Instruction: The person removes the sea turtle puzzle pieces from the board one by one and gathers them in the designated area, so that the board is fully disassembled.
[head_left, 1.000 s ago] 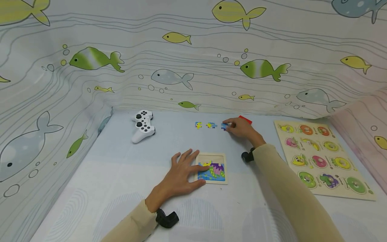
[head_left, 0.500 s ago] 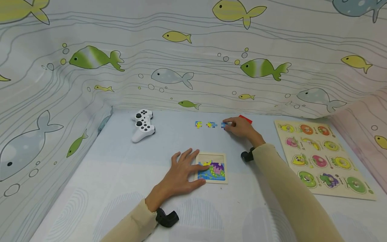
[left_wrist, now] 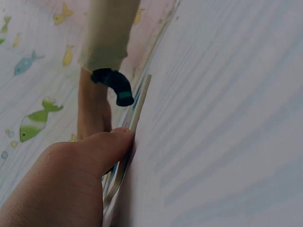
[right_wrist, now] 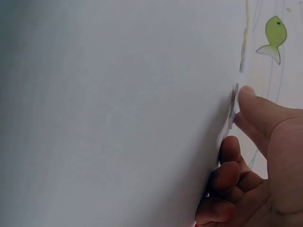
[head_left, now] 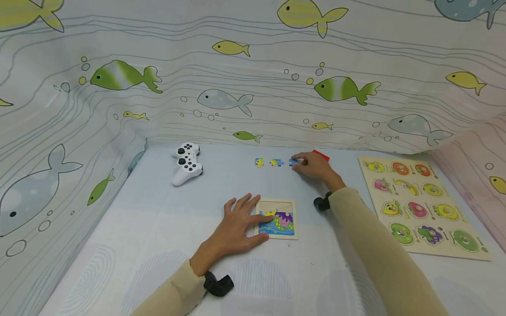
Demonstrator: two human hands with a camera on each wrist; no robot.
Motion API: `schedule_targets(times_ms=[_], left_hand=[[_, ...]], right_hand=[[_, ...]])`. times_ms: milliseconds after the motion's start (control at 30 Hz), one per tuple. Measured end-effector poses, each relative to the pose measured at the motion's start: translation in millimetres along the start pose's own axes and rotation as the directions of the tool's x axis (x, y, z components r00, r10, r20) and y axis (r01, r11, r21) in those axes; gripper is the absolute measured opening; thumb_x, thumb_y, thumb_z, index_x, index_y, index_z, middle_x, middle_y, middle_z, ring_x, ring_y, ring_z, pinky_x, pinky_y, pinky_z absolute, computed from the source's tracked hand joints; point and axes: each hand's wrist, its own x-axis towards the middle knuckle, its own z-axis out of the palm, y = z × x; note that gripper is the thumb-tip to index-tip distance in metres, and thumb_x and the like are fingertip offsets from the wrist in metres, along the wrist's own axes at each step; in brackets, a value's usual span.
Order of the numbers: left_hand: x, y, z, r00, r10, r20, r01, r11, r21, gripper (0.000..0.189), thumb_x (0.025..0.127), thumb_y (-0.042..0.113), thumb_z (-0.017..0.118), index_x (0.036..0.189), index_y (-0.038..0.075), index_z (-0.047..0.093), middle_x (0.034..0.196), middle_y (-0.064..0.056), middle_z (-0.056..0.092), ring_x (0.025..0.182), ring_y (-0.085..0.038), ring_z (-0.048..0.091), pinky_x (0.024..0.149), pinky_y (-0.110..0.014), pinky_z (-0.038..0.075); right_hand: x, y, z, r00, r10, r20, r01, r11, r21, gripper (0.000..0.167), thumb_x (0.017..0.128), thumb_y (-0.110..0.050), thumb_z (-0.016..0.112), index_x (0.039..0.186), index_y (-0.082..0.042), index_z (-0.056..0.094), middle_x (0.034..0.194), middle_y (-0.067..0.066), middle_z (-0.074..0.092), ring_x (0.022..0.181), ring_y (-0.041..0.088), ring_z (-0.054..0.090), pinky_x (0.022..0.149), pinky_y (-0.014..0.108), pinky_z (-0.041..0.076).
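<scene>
In the head view my left hand [head_left: 237,228] lies with spread fingers on the left side of a small wooden-framed jigsaw puzzle [head_left: 276,237]. Its thumb touches the frame's edge [left_wrist: 142,101] in the left wrist view. The puzzle picture is partly filled, with a bare strip along its top. Farther back, my right hand [head_left: 315,166] holds a blue puzzle piece [head_left: 292,162] at the table surface between thumb and index finger. The other fingers are curled in the right wrist view, where the piece [right_wrist: 233,106] appears edge-on. Two more pieces, a yellow-blue one [head_left: 276,163] and another [head_left: 259,163], lie to its left.
A white game controller [head_left: 187,164] lies at the back left. A wooden fruit peg board [head_left: 424,202] covers the right side. Partly behind my right hand is a red object [head_left: 322,156]. A fish-printed sheet [head_left: 276,118] rises behind the table.
</scene>
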Motion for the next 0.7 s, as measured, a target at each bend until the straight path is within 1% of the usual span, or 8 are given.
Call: schedule_targets(times_ms=[133,267,433,533,633,700], left_hand=[[-0.7,0.1,1.3,1.000,-0.002,0.005,0.002,1.000,-0.005,0.045,0.091,0.057,0.064,0.134,0.042,0.066,0.163,-0.012,0.039,0.153,-0.038,0.029,0.114,-0.067,0.017],[-0.9,-0.2,1.8,1.000,-0.002,0.007,0.002,1.000,-0.003,0.046,0.091,0.057,0.064,0.134,0.042,0.066,0.163,-0.012,0.039,0.153,-0.038,0.030,0.114,-0.067,0.018],[0.0,-0.7,1.0,1.000,0.007,0.005,-0.007,1.000,0.018,0.046,0.091,0.057,0.064,0.134,0.041,0.066,0.163,-0.012,0.039,0.152,-0.039,0.031,0.113,-0.067,0.019],[0.8,-1.0,0.1,1.000,0.015,0.002,-0.015,0.999,0.033,0.046,0.092,0.058,0.063,0.134,0.042,0.066,0.163,-0.013,0.039,0.152,-0.040,0.031,0.113,-0.067,0.019],[1.7,-1.2,-0.3,1.000,0.020,0.000,-0.020,0.999,0.033,0.047,0.091,0.058,0.064,0.135,0.041,0.066,0.163,-0.013,0.040,0.152,-0.040,0.031,0.113,-0.067,0.019],[2.6,-1.1,-0.1,1.000,0.022,0.000,-0.022,0.999,0.028,0.047,0.091,0.058,0.064,0.135,0.041,0.066,0.162,-0.013,0.040,0.152,-0.041,0.031,0.113,-0.067,0.020]], right_hand=[[-1.6,3,2,1.000,0.001,-0.004,-0.001,0.999,0.033,0.043,0.100,-0.034,0.062,0.141,-0.021,0.062,0.112,0.013,0.061,0.097,0.027,0.051,0.076,0.034,0.039],[-7.6,5,1,1.000,-0.015,-0.019,0.017,0.995,0.094,0.043,0.101,-0.033,0.060,0.141,-0.017,0.062,0.121,0.016,0.064,0.102,0.029,0.053,0.080,0.035,0.043],[-19.4,5,1,0.999,-0.052,0.000,0.051,0.983,0.177,0.039,0.101,-0.032,0.062,0.136,-0.015,0.066,0.116,0.015,0.066,0.096,0.027,0.055,0.075,0.030,0.046],[-27.5,3,2,0.998,-0.062,0.026,0.055,0.974,0.219,0.036,0.101,-0.031,0.063,0.132,-0.015,0.069,0.112,0.012,0.066,0.090,0.025,0.056,0.072,0.028,0.048],[-36.1,-2,4,0.996,-0.071,0.052,0.057,0.971,0.231,0.034,0.100,-0.032,0.064,0.129,-0.016,0.071,0.105,0.010,0.065,0.085,0.023,0.056,0.071,0.028,0.048],[-41.9,-4,6,0.994,-0.088,0.072,0.069,0.971,0.228,0.032,0.100,-0.032,0.065,0.126,-0.017,0.073,0.103,0.008,0.067,0.084,0.022,0.055,0.071,0.028,0.048]])
